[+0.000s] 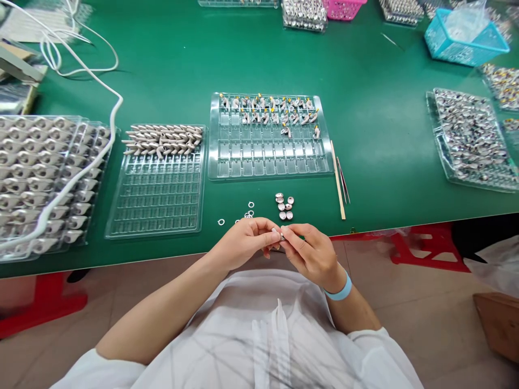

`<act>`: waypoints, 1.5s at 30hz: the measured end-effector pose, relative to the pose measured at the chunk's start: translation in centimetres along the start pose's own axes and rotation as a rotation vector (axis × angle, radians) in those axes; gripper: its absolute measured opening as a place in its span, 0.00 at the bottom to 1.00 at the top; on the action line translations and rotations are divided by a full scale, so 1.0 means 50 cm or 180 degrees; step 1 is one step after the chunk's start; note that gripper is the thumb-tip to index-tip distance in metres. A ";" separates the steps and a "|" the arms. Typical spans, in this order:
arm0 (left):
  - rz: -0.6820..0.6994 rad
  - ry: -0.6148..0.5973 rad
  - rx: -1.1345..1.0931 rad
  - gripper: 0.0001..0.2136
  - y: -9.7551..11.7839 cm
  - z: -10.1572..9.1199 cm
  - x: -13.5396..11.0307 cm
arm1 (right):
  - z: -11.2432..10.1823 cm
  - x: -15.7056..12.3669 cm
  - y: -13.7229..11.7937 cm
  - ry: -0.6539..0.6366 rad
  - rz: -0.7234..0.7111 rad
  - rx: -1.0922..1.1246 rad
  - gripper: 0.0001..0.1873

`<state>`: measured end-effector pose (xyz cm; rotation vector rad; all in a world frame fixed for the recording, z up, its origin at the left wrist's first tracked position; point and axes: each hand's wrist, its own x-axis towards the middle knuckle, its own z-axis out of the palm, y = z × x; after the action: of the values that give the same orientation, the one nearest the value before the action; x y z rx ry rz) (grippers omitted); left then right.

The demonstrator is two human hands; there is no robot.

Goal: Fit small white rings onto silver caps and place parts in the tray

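At the table's front edge, my left hand [249,240] and my right hand [312,253] meet, fingertips pinched together. Between them is a small silvery part [282,236], mostly covered by the fingers; its kind cannot be made out. Just beyond the hands lies a cluster of small round metallic caps [285,207]. Several thin white rings [251,205] lie loose near my left hand, some partly hidden behind it. Farther back, a clear plastic tray [267,152] holds small grey curved pieces with yellow tips [265,115] in its back rows.
Left stands a clear tray [158,197] with slim grey pieces [162,139], beside stacked trays of larger grey parts [36,178] crossed by a white cable [115,111]. A wooden stick [338,181] and tweezers [343,181] lie right. Shiny parts fill another tray [472,138]; a blue basket [466,48] stands behind.
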<state>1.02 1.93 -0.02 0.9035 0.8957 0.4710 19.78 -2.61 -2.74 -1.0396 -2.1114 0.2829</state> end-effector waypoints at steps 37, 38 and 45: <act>-0.0166 0.0164 -0.0069 0.08 0.007 0.013 0.006 | -0.001 0.006 -0.008 0.0198 0.1699 0.1996 0.12; -0.0165 0.0250 -0.0074 0.08 0.009 0.016 0.007 | 0.002 0.005 -0.009 0.0242 0.1683 0.1921 0.12; 0.0080 0.0590 -0.0062 0.06 0.006 0.034 0.005 | 0.018 0.000 -0.018 0.0503 0.1368 0.1200 0.14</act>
<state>2.60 1.49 0.66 0.8639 1.0474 0.5914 18.60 -3.09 -2.90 -1.2272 -1.5968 0.7505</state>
